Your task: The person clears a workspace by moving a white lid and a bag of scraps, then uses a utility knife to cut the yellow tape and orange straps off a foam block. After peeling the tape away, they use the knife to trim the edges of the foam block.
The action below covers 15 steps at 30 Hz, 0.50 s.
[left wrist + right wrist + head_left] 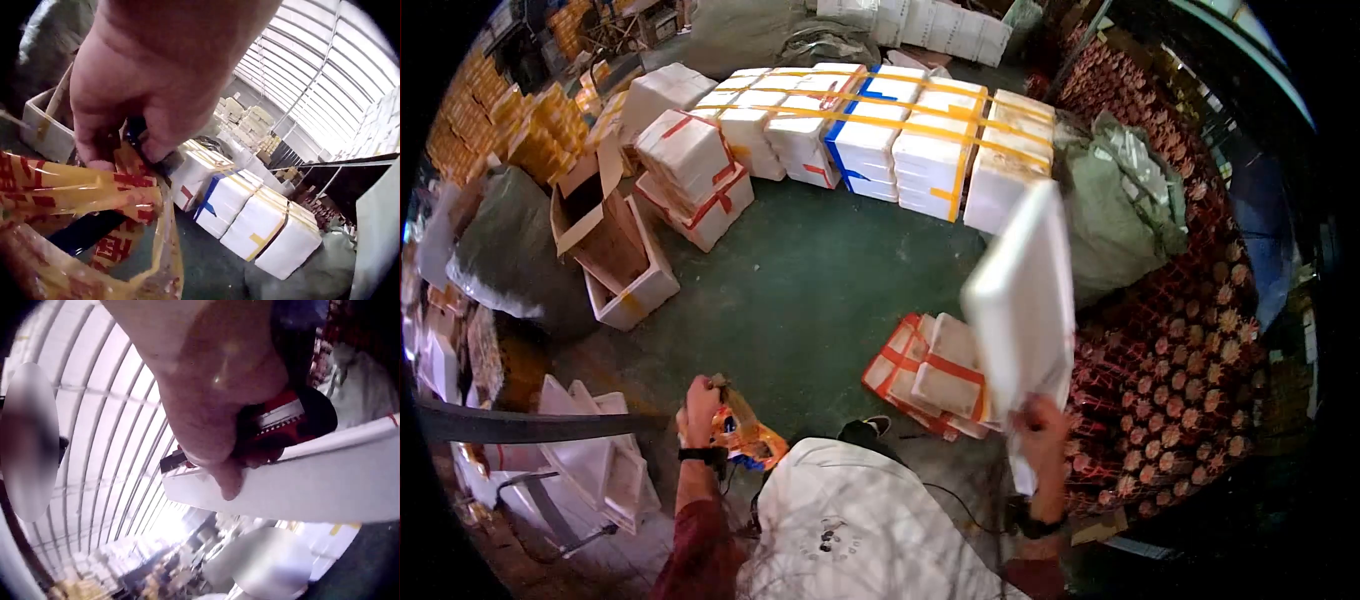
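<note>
White foam lid (1022,295), held up tilted in front of the person; right hand (1040,430) fingers clamped on its lower edge, a red-and-black utility knife (281,422) pinched in the same grip. Left hand (699,405) fingers closed on a wad of stripped yellow-and-red tape (745,435). Judged partway: one opened box (930,375) lies on the green floor (810,290); the taped stack (900,130) behind looks unopened. Red print on the tape in the left wrist view, unreadable.
</note>
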{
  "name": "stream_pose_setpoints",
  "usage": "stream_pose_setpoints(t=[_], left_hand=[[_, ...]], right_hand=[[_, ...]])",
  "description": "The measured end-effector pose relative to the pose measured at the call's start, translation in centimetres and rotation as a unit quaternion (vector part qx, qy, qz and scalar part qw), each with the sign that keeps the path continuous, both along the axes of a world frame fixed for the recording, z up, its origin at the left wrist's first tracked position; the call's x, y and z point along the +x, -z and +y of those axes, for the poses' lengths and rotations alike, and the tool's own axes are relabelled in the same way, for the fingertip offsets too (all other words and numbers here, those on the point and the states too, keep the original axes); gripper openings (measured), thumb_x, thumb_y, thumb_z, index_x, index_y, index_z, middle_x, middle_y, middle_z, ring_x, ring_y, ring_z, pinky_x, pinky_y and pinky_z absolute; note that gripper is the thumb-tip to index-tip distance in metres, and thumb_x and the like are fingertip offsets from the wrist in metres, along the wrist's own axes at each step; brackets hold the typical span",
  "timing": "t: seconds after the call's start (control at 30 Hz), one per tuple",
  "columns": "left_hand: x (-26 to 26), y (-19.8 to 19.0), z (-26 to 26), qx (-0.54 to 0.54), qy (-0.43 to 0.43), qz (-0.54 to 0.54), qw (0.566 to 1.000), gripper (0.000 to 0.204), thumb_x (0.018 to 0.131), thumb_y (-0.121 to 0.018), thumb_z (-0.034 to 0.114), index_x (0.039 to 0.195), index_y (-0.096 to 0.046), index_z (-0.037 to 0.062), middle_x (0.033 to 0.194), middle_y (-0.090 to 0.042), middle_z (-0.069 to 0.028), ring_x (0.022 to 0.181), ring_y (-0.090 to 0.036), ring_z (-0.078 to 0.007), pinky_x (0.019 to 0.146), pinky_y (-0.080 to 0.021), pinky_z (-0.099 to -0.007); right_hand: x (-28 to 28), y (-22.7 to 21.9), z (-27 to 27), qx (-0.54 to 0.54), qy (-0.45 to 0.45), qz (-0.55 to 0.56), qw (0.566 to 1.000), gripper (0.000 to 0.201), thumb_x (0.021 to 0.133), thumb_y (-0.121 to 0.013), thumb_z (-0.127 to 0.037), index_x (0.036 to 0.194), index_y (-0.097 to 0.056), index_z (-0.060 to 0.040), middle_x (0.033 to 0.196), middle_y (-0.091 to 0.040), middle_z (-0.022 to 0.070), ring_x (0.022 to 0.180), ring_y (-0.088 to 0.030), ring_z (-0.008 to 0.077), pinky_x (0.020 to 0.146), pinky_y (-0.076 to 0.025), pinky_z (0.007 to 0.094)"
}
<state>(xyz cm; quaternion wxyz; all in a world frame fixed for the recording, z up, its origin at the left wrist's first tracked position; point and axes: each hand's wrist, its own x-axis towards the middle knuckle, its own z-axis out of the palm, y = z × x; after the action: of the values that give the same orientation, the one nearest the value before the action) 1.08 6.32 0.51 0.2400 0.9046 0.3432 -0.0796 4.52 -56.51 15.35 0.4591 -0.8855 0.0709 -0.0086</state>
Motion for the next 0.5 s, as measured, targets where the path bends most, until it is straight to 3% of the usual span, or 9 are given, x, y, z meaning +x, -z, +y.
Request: stream_pose_setpoints(t=[0.07, 0.1, 0.17, 0.23, 0.27, 0.37, 0.4, 0.43, 0.5], left_hand=[[-3.1, 4.6, -2.6, -0.056, -0.044, -0.087, 0.994, 0.027, 0.083, -0.061, 0.015, 0.104, -0.060, -0.0027, 0.103, -0.063, -0.0277, 0.093, -0.059, -0.0451, 0.082, -0.047, -0.0495], [-3.5, 5.9, -8.6, -0.114, -0.075, -0.069, 0.988, 0.030, 0.086, -0.060, 0.018, 0.109, -0.058, -0.0004, 0.106, -0.063, -0.0262, 0.091, -0.061, -0.0451, 0.080, -0.048, -0.0482], [-8.5, 5.2, -7.5, 0.027, 0.026, -0.102, 0.994, 0.029, 0.084, -0.061, 0.014, 0.109, -0.056, 0.0003, 0.102, -0.063, -0.0250, 0.090, -0.062, -0.0439, 0.080, -0.049, -0.0458], [-16.8, 14.8, -3.4, 0.058, -0.008, -0.163, 0.985, 0.026, 0.077, -0.064, 0.005, 0.101, -0.055, -0.0011, 0.095, -0.062, -0.0232, 0.093, -0.061, -0.0405, 0.081, -0.048, -0.0434], [-19.7, 17.9, -1.7, -0.066, -0.172, -0.169, 0.968, 0.027, 0.075, -0.065, 0.003, 0.100, -0.055, -0.0010, 0.092, -0.062, -0.0211, 0.093, -0.061, -0.0383, 0.081, -0.048, -0.0422], [-28.7, 15.0, 0.2, -0.101, -0.259, -0.017, 0.960, 0.030, 0.071, -0.067, -0.001, 0.099, -0.054, -0.0011, 0.087, -0.060, -0.0176, 0.085, -0.063, -0.0324, 0.075, -0.051, -0.0424], [-31.8, 14.6, -0.2, -0.253, -0.353, -0.116, 0.893, 0.030, 0.071, -0.066, -0.003, 0.098, -0.053, -0.0008, 0.086, -0.059, -0.0167, 0.081, -0.062, -0.0306, 0.073, -0.050, -0.0415], [-35.0, 14.2, -0.6, -0.390, -0.428, -0.218, 0.786, 0.030, 0.071, -0.066, -0.004, 0.097, -0.052, -0.0004, 0.085, -0.059, -0.0158, 0.078, -0.061, -0.0287, 0.070, -0.050, -0.0405], [-40.2, 13.3, -2.6, -0.221, -0.447, -0.181, 0.847, 0.025, 0.075, -0.062, -0.007, 0.094, -0.049, 0.0013, 0.081, -0.055, -0.0125, 0.067, -0.056, -0.0227, 0.061, -0.047, -0.0359]], right_hand=[[0.3, 1.6, 1.8, -0.157, -0.122, -0.003, 0.980, 0.035, 0.074, -0.077, -0.007, 0.107, -0.069, -0.0051, 0.103, -0.069, 0.0131, 0.085, -0.070, 0.0294, 0.074, -0.056, 0.0359], [0.8, 0.5, 2.2, -0.235, -0.168, -0.043, 0.956, 0.037, 0.073, -0.077, -0.012, 0.108, -0.068, -0.0074, 0.103, -0.068, 0.0102, 0.085, -0.068, 0.0320, 0.074, -0.056, 0.0389], [1.0, 0.7, 7.0, -0.271, -0.248, -0.040, 0.929, 0.037, 0.074, -0.076, -0.014, 0.109, -0.066, -0.0087, 0.102, -0.067, 0.0084, 0.084, -0.068, 0.0313, 0.072, -0.056, 0.0398], [1.5, 1.5, 11.2, -0.290, -0.315, -0.045, 0.903, 0.036, 0.075, -0.075, -0.014, 0.109, -0.066, -0.0103, 0.100, -0.066, 0.0070, 0.082, -0.068, 0.0306, 0.070, -0.056, 0.0403], [1.5, 1.9, 13.1, -0.294, -0.343, -0.049, 0.891, 0.036, 0.075, -0.075, -0.013, 0.109, -0.066, -0.0111, 0.100, -0.065, 0.0066, 0.081, -0.067, 0.0304, 0.069, -0.055, 0.0405], [1.9, 2.9, 18.5, -0.284, -0.426, -0.064, 0.857, 0.032, 0.076, -0.074, -0.013, 0.107, -0.065, -0.0124, 0.098, -0.064, 0.0055, 0.080, -0.067, 0.0295, 0.066, -0.055, 0.0396], [2.1, 3.5, 20.1, -0.279, -0.454, -0.070, 0.843, 0.031, 0.076, -0.073, -0.012, 0.106, -0.065, -0.0127, 0.098, -0.064, 0.0052, 0.079, -0.067, 0.0291, 0.066, -0.055, 0.0392], [2.3, 4.6, 21.5, -0.260, -0.485, -0.081, 0.831, 0.028, 0.077, -0.072, -0.012, 0.105, -0.064, -0.0128, 0.098, -0.064, 0.0052, 0.078, -0.067, 0.0287, 0.064, -0.055, 0.0387], [2.1, 6.5, 24.4, -0.240, -0.528, -0.103, 0.808, 0.028, 0.078, -0.070, -0.012, 0.105, -0.064, -0.0130, 0.097, -0.063, 0.0054, 0.078, -0.067, 0.0290, 0.064, -0.055, 0.0393]])
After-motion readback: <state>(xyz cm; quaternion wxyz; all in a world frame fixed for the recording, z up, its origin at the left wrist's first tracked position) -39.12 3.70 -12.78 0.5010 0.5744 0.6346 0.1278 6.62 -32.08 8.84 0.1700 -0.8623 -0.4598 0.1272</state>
